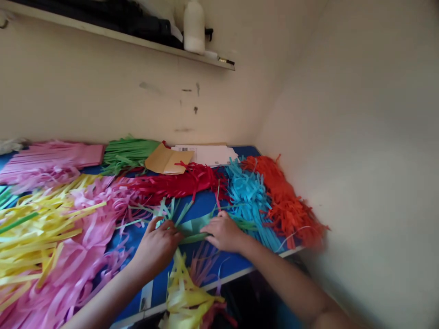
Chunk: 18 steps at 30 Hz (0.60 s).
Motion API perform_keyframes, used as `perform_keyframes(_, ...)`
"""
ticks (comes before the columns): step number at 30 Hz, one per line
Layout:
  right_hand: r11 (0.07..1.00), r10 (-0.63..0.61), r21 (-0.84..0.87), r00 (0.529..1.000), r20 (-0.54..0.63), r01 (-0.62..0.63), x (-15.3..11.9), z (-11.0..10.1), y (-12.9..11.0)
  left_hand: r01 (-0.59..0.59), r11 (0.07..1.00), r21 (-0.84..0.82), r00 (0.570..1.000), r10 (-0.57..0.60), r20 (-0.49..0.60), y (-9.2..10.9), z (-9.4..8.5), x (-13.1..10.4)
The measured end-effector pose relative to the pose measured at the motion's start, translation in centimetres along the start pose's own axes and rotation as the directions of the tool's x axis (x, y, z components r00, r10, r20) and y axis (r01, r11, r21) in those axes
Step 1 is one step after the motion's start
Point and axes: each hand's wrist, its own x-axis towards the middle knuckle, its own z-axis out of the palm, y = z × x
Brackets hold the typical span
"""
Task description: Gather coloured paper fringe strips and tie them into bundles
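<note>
Yellow fringe [41,233], then pink fringe [91,228], heaped at left, seemingly kept out of hands' way. Left hand [160,243] grips left end of pale-green fringed paper [196,225], laid across blue table [206,200]; right hand [224,233] pinches other end, probably keeping it flat. Turquoise fringe [247,192], orange fringe [286,196] farther right, apparently grouped by colour.

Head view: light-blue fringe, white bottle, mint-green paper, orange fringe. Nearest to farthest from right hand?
1. Mint-green paper: touching the right hand, on its left.
2. Light-blue fringe: just beyond, rightward.
3. Orange fringe: farther right.
4. White bottle: high up, on the shelf.
</note>
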Motion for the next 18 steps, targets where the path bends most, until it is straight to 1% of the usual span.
perform_keyframes(3,0.985,0.095,0.139,0.994,0.049,-0.101,1.3,0.4,0.8,0.107,0.985,-0.136,0.994,-0.104,0.03,-0.2,0.1,-0.5)
perform_keyframes(5,0.969,0.154,0.183,0.986,0.066,-0.164,1.9,0.2,1.0,0.185,0.962,-0.202,0.983,-0.181,0.035,-0.1,0.3,-0.7)
perform_keyframes(7,0.947,0.247,0.191,0.966,0.08,-0.258,2.3,0.0,0.7,0.267,0.939,-0.218,0.963,-0.266,0.034,0.2,0.7,-0.5)
perform_keyframes(9,0.911,0.358,0.188,0.93,0.081,-0.367,2.7,-0.1,0.3,0.32,0.924,-0.208,0.947,-0.321,0.033,0.6,1.0,-0.1)
perform_keyframes(12,0.868,0.468,0.167,0.883,0.047,-0.468,3.1,0.4,-0.2,0.355,0.916,-0.189,0.934,-0.355,0.035,0.8,1.5,0.5)
perform_keyframes(15,0.861,0.498,0.116,0.867,0.005,-0.495,3.5,1.2,-0.3,0.374,0.914,-0.156,0.927,-0.374,0.029,0.7,1.8,0.8)
perform_keyframes(18,0.861,0.504,0.082,0.864,0.003,-0.503,3.6,1.7,-0.3,0.374,0.918,-0.13,0.927,-0.374,0.023,0.7,1.8,0.9)
